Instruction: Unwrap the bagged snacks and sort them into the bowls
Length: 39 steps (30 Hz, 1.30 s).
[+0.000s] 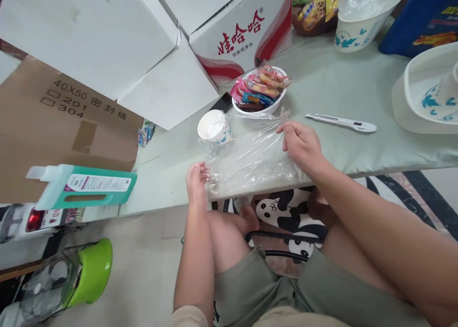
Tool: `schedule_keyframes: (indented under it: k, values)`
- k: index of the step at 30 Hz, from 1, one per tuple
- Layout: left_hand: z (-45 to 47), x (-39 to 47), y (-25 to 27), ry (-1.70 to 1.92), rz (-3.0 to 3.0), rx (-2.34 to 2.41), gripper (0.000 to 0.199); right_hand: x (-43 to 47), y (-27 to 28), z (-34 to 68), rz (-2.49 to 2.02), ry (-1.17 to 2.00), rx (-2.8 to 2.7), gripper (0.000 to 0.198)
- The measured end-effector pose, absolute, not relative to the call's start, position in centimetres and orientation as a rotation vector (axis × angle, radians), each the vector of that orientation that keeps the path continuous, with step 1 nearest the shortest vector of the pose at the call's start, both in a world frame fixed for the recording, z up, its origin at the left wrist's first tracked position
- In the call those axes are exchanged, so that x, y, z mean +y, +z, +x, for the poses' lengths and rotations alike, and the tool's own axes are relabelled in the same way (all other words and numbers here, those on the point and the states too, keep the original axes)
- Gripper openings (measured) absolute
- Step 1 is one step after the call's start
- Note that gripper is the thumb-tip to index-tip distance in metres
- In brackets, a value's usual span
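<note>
A sheet of clear plastic wrap (250, 155) stretches between my two hands, low over the table's front part. My left hand (196, 180) is closed on its left end near the table edge. At its right end my right hand (299, 143) pinches the film between thumb and fingers. Just behind the film stands a white paper cup (213, 127) with blue leaf prints; I see something whitish inside it, but not clearly. Behind that, a white bowl (261, 108) holds several wrapped snacks (263, 86). To the right of my right hand lies a white utility knife (341, 122).
White boxes (236, 36) and a brown carton (67, 122) line the back and left. A bottle of green liquid (119, 183) lies at the left. Further right are a large paper bucket (365, 24), a white tub (408, 93) and a blue container (415, 22).
</note>
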<state>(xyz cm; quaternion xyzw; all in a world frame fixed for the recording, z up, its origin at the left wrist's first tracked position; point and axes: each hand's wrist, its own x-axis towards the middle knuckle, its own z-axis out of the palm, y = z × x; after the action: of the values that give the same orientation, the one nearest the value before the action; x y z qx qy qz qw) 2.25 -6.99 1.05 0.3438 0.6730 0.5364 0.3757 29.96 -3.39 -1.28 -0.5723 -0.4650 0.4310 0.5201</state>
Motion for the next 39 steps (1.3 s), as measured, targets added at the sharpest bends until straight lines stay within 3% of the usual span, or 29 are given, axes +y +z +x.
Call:
schedule_keyframes:
  k: [3, 5, 9, 13, 16, 19, 23, 37, 39]
  values:
    - [2.5, -4.7, 1.9, 1.056, 0.903, 1.559, 0.044, -3.0, -1.5, 30.4, -1.383, 1.06, -1.101, 0.036]
    - [3.1, -3.2, 1.8, 1.012, 0.98, 1.607, 0.038, -2.8, -1.5, 30.6, -1.389, 1.049, -1.108, 0.036]
    - [3.9, -1.5, 0.6, 1.331, 1.073, 1.673, 0.035, -2.7, -1.7, 31.0, -1.403, 1.022, -1.141, 0.037]
    - [3.5, -1.6, -0.4, 1.522, 0.953, 1.402, 0.041, -2.8, -1.7, 31.1, -1.378, 1.039, -1.139, 0.037]
    - [3.2, -2.3, -0.6, 1.21, 0.899, 1.218, 0.051, -2.7, -1.4, 31.1, -1.35, 1.049, -1.071, 0.039]
    - [2.9, -2.6, -0.6, 0.897, 0.951, 1.312, 0.047, -2.4, -1.1, 31.1, -1.33, 1.068, -1.038, 0.043]
    - [2.1, -2.0, -0.6, 0.977, 0.961, 1.426, 0.044, -2.1, -1.1, 31.5, -1.345, 1.108, -1.036, 0.042]
    - [1.6, 0.0, -1.3, 1.255, 0.907, 1.176, 0.011, -1.9, -1.6, 33.3, -1.031, 1.306, -1.001, 0.007]
    - [1.6, 0.3, -1.6, 1.272, 0.941, 1.158, 0.018, -1.9, -1.8, 33.7, -1.042, 1.289, -1.05, 0.014]
